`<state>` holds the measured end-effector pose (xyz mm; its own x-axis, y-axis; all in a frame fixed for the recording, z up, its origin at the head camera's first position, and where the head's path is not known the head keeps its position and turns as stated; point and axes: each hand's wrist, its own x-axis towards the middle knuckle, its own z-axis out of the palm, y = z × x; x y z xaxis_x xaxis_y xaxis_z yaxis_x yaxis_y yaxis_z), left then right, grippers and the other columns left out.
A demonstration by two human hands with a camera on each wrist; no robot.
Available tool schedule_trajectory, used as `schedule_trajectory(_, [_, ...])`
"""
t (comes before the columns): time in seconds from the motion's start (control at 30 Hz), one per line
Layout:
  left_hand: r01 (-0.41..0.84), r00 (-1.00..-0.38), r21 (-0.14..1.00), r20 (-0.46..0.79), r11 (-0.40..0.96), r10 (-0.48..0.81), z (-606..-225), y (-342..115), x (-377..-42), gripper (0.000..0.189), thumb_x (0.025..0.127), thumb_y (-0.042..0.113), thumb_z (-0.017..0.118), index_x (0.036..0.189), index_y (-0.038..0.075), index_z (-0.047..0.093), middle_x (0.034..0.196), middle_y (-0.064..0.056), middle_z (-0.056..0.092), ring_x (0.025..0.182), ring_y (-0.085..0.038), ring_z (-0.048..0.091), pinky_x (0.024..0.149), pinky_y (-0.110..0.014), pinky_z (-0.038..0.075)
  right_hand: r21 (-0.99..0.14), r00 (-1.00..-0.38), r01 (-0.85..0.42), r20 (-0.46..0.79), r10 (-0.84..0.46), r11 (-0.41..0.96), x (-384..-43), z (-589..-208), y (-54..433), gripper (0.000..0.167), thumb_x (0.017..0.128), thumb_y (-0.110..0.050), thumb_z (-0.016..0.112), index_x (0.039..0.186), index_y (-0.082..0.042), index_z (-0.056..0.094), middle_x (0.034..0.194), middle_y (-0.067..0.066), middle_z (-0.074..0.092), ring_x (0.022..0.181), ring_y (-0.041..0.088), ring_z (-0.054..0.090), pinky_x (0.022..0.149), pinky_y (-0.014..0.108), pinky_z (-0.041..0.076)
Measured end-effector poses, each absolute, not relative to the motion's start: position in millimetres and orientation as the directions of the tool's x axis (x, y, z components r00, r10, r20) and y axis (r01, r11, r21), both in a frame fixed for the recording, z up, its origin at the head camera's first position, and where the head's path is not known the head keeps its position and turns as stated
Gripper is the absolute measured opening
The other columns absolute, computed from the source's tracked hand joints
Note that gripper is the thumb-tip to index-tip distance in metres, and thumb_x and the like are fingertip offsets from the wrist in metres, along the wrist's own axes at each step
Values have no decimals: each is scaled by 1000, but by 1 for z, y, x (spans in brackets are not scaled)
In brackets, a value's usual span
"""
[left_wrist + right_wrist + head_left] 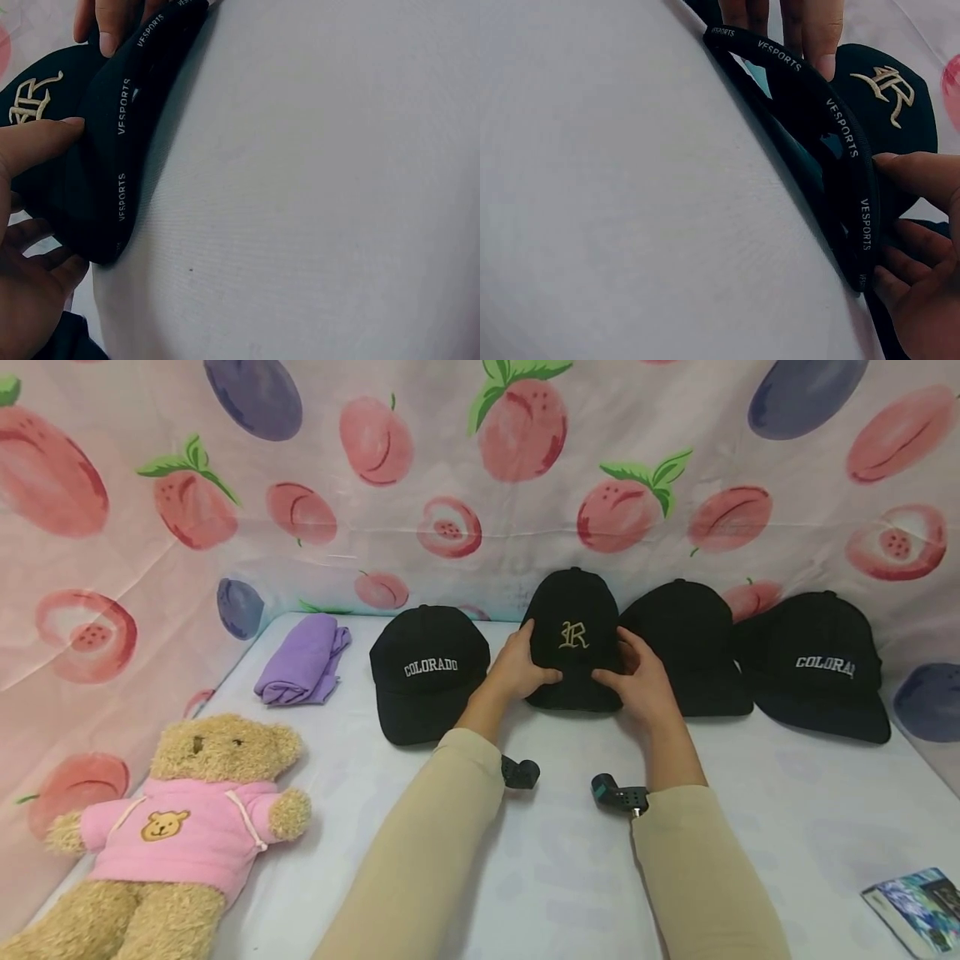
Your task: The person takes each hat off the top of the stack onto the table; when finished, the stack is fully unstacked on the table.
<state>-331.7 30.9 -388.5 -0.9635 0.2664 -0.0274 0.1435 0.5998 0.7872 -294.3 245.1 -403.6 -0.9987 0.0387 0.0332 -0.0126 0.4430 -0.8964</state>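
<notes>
A black cap (572, 602) with a gold embroidered letter, like an R, stands at the back of the white table, between both hands. My left hand (517, 667) grips its left side, thumb on the front of the brim and fingers round the edge. On the other side my right hand (643, 681) holds the brim the same way. Both wrist views show the brim edge (843, 124) lettered "VESPORTS", with the left thumb (52, 139) pressed on the brim. Just right stands a plain-looking black cap (686, 643); to the left is a black "COLORADO" cap (427, 639).
Another black cap (821, 643) with white lettering is at the far right. A folded purple cloth (303, 660) lies at back left. In front of it lies a teddy bear (180, 835) in a pink hoodie. A booklet-like item (918, 910) lies front right. Fruit-printed fabric (525, 527) hangs behind.
</notes>
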Motion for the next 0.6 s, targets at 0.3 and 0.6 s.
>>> schedule_trajectory(0.3, [145, -966, 771, -24, 620, 256, -390, 26, -329, 101, 91, 30, 79, 167, 12, 15, 170, -13, 27, 157, -27, 29, 126, -43, 30, -901, -998, -27, 47, 34, 433, -294, -404, 244, 89, 96, -11, 72, 167, -16, 19, 168, 20, 29, 156, 37, 29, 127, 52, 26])
schedule_trajectory(0.6, [188, -954, 755, -12, 629, 299, -388, 13, -327, 96, 93, 29, 77, 166, 11, 19, 170, -13, 28, 157, -28, 27, 127, -45, 27, -898, -998, -22, 48, 47, 440, -292, -398, 246, 89, 95, -13, 73, 167, -17, 21, 168, 21, 30, 156, 38, 29, 127, 53, 25])
